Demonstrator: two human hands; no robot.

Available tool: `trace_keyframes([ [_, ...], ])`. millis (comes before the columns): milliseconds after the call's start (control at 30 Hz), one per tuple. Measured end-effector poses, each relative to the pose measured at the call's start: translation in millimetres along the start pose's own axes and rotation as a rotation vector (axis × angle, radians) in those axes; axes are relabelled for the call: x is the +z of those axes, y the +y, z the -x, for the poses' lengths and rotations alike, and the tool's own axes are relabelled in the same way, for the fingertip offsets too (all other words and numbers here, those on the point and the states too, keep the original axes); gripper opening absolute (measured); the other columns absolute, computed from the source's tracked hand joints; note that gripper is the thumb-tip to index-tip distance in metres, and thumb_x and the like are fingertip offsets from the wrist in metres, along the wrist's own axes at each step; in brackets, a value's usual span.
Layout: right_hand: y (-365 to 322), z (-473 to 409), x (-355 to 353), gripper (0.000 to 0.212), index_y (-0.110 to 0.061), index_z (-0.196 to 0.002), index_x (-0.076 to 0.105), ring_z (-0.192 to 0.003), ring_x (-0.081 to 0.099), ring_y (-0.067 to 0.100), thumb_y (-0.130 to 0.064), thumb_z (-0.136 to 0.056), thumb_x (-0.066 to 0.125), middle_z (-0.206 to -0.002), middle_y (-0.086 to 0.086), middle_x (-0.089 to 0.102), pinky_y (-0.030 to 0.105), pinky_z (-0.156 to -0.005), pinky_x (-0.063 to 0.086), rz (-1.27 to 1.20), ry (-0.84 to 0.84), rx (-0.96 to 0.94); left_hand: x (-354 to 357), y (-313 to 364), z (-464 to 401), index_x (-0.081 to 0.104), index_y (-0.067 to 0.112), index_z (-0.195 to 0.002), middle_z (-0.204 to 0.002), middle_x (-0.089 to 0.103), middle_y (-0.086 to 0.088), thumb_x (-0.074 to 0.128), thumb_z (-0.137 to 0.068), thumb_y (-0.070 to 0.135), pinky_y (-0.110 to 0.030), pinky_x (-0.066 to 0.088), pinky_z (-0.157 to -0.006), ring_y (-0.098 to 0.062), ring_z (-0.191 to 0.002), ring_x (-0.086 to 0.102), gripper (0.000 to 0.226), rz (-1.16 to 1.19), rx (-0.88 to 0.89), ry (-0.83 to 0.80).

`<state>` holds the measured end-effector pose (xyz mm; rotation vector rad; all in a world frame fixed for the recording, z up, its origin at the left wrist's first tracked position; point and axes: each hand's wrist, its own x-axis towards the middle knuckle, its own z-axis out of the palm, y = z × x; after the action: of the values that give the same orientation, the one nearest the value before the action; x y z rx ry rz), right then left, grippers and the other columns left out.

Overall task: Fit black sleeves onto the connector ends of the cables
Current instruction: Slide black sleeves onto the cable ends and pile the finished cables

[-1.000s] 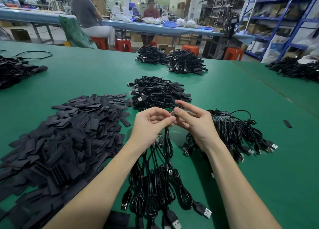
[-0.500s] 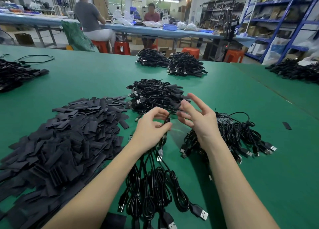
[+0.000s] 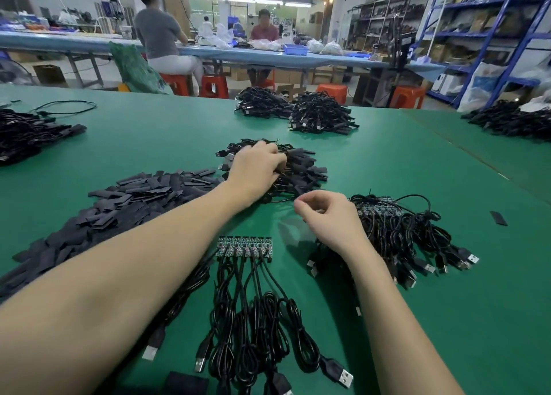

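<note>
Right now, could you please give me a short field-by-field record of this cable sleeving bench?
surface: green table
left hand: reaching onto the sleeved cable pile, fingers curled into it
right hand: loosely curled, apparently holding nothing
loose sleeves: big heap at left
cables near me: bare circuit-board ends in a row
unsleeved bundle: by the right hand

Two seated people [image 3: 161, 34] work at a blue bench [image 3: 268, 56] beside orange stools [image 3: 214, 86] and blue shelving [image 3: 489, 34].

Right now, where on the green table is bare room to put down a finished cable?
Bare mat lies right of the right hand. Another patch opens beyond the sleeve pile. Around the left hand it is crowded.
</note>
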<state>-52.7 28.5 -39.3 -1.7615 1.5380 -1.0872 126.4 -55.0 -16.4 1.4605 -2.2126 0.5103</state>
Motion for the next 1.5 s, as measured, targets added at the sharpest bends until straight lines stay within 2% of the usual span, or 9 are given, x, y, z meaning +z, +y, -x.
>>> trace_keyframes([
  [167,-3.7,4.2,9.8,0.009,-0.033,-0.082,0.072,-0.085,0.069,0.006,-0.037,-0.089,0.069,-0.085,-0.015,0.074,0.031,-0.086,0.056,0.225,-0.129,-0.062,15.2,-3.5,0.3,0.070,0.016,-0.104,-0.108,0.066,0.000,0.066,-0.093,0.022,-0.039,0.050,-0.082,-0.026,-0.106,0.060,0.013,0.102,-0.081,-0.009],
  [433,-16.0,6.6,8.9,0.025,-0.034,-0.109,0.074,-0.083,0.061,0.004,-0.047,-0.088,0.070,-0.096,-0.016,0.071,0.024,-0.080,0.047,0.429,-0.428,-0.092,-3.5,3.1,14.9,0.067,0.021,-0.122,-0.128,0.061,0.002,0.065,-0.093,0.025,-0.040,0.050,-0.094,-0.023,-0.119,0.056,0.029,0.187,-0.102,-0.079],
  [567,-23.8,10.4,23.4,0.017,-0.031,-0.101,0.070,-0.094,0.062,0.010,-0.043,-0.090,0.072,-0.093,-0.014,0.068,0.024,-0.081,0.045,0.465,-0.483,-0.085,-17.9,2.5,45.8,0.070,0.021,-0.115,-0.123,0.062,0.004,0.069,-0.091,0.024,-0.038,0.046,-0.097,-0.020,-0.115,0.055,0.025,0.282,-0.132,-0.018],
  [700,-27.9,11.3,14.0,0.016,-0.025,-0.097,0.068,-0.061,0.061,0.003,-0.031,-0.087,0.079,-0.074,-0.011,0.070,0.018,-0.059,0.043,0.096,-0.501,0.029,-35.7,0.2,73.4,0.073,0.031,-0.089,-0.087,0.070,0.017,0.070,-0.092,0.029,-0.030,0.052,-0.087,-0.005,-0.084,0.064,0.005,0.655,-0.299,-0.174],
  [867,-27.0,11.0,-3.3,0.025,-0.024,-0.098,0.077,-0.046,0.042,0.001,-0.031,-0.077,0.087,-0.064,-0.012,0.066,0.014,-0.043,0.030,-0.206,-0.461,0.228,-52.5,-17.6,94.5,0.075,0.038,-0.096,-0.089,0.071,0.023,0.067,-0.088,0.055,-0.025,0.039,-0.074,0.011,-0.076,0.061,0.020,1.029,-0.375,-0.651],
  [933,-25.1,11.3,-3.7,0.024,-0.022,-0.094,0.078,-0.043,0.042,0.000,-0.031,-0.075,0.088,-0.059,-0.013,0.064,0.015,-0.039,0.029,-0.245,-0.457,0.300,-53.1,-20.8,98.0,0.076,0.038,-0.097,-0.087,0.071,0.021,0.073,-0.079,0.057,-0.028,0.039,-0.072,0.010,-0.072,0.059,0.027,1.121,-0.397,-0.674],
  [1100,-21.5,9.6,0.7,0.044,-0.017,-0.098,0.079,-0.052,0.039,0.004,-0.032,-0.058,0.088,-0.068,-0.009,0.065,0.016,-0.044,0.027,-0.373,-0.519,0.374,-44.2,-11.0,95.6,0.079,0.029,-0.093,-0.100,0.076,0.005,0.080,-0.073,0.042,-0.029,0.041,-0.095,-0.006,-0.093,0.066,0.023,1.279,-0.418,-0.629],
  [1233,-17.4,8.9,1.5,0.040,-0.011,-0.103,0.073,-0.047,0.032,0.001,-0.021,-0.065,0.082,-0.065,-0.010,0.059,0.014,-0.041,0.022,-0.511,-0.573,0.402,-43.1,-8.0,94.5,0.079,0.026,-0.088,-0.096,0.075,0.003,0.081,-0.073,0.035,-0.035,0.042,-0.102,-0.010,-0.091,0.064,0.017,1.358,-0.406,-0.622],
  [1500,-20.4,13.2,1.9,0.008,-0.018,-0.084,0.071,-0.043,0.027,0.000,-0.015,-0.077,0.072,-0.055,-0.014,0.046,0.013,-0.041,0.012,-0.715,-0.664,0.415,-45.5,-5.7,95.7,0.081,0.025,-0.083,-0.086,0.074,0.006,0.076,-0.077,0.023,-0.020,0.051,-0.079,-0.005,-0.078,0.066,0.008,1.555,-0.413,-0.643],
])
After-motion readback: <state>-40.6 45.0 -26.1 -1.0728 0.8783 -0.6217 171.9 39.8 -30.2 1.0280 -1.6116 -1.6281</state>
